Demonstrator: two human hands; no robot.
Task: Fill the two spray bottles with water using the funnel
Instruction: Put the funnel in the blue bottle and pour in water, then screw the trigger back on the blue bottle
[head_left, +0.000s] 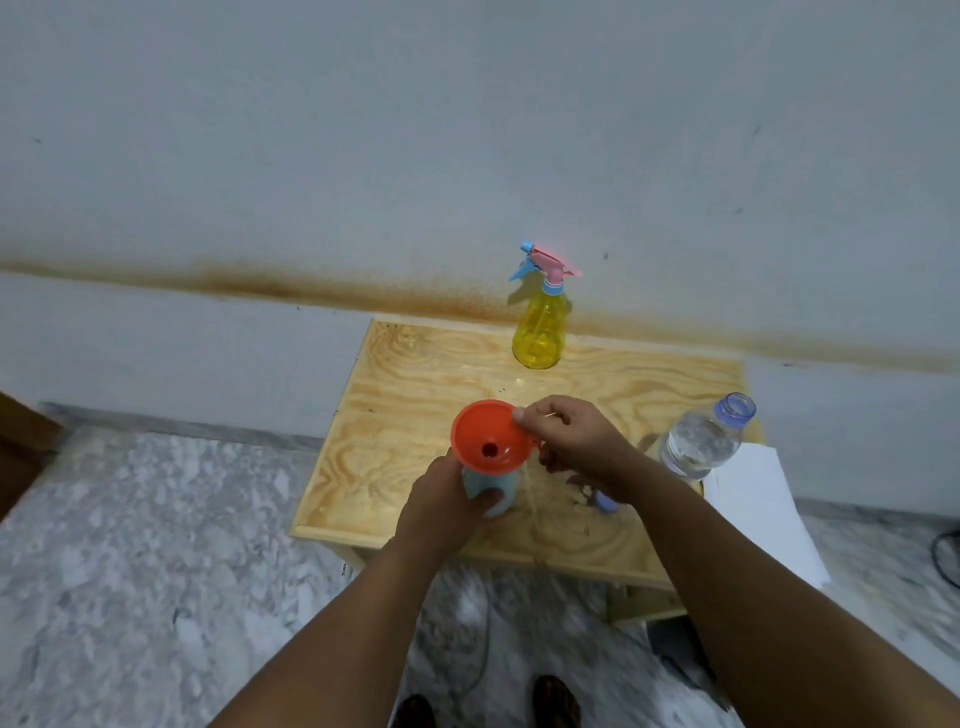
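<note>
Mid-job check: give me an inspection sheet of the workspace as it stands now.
Surface: wooden table, against the wall.
Job's things: orange funnel sits in light blue bottle; yellow spray bottle capped, at back; uncapped water bottle at right.
Clutter: white sheet at table's right edge.
Hands: left hand grips blue bottle; right hand pinches funnel rim.
Cables: dark cable on floor, far right.
Surroundings: stained wall, marble floor.

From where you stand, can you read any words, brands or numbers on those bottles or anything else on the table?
None can be read.
Yellow spray bottle: no print visible.
Clear water bottle: no label visible.
Orange funnel and blue bottle: plain.
White sheet: looks blank.
</note>
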